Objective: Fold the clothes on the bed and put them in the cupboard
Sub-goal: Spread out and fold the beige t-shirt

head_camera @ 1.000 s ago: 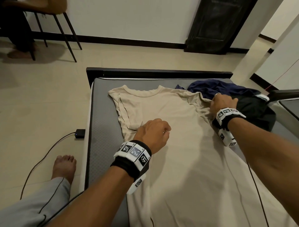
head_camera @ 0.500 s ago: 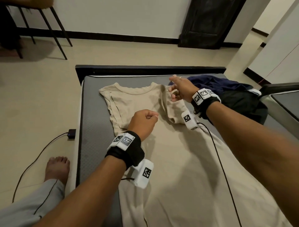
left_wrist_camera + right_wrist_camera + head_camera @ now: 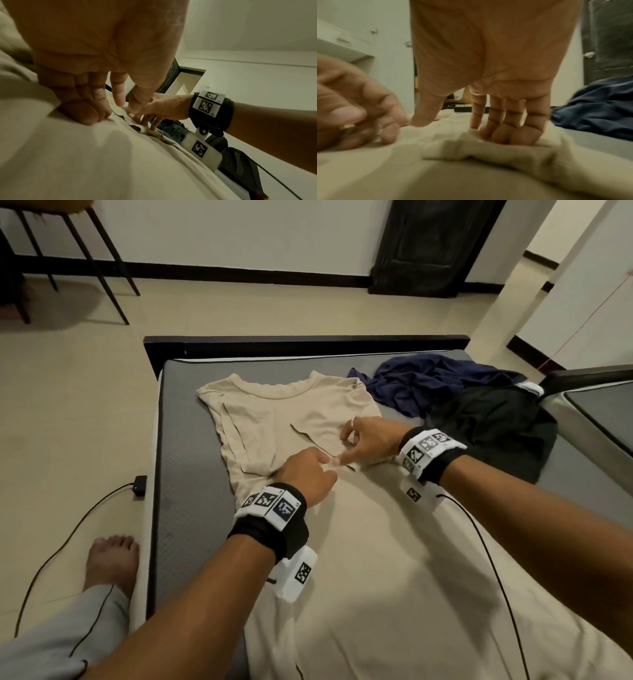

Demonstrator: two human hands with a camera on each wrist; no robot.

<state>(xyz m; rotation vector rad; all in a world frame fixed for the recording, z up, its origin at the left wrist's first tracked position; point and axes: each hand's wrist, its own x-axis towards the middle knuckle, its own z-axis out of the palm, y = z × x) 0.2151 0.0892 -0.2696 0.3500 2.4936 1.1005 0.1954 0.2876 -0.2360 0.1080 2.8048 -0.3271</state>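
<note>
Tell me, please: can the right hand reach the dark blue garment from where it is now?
Probably yes. The right hand rests on the beige shirt, the blue garment lies just beyond, with nothing between.

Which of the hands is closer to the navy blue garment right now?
Right. The right hand rests on the beige shirt's folded-in right sleeve, just short of the navy blue garment. The left hand presses the shirt's middle, farther from it.
</note>
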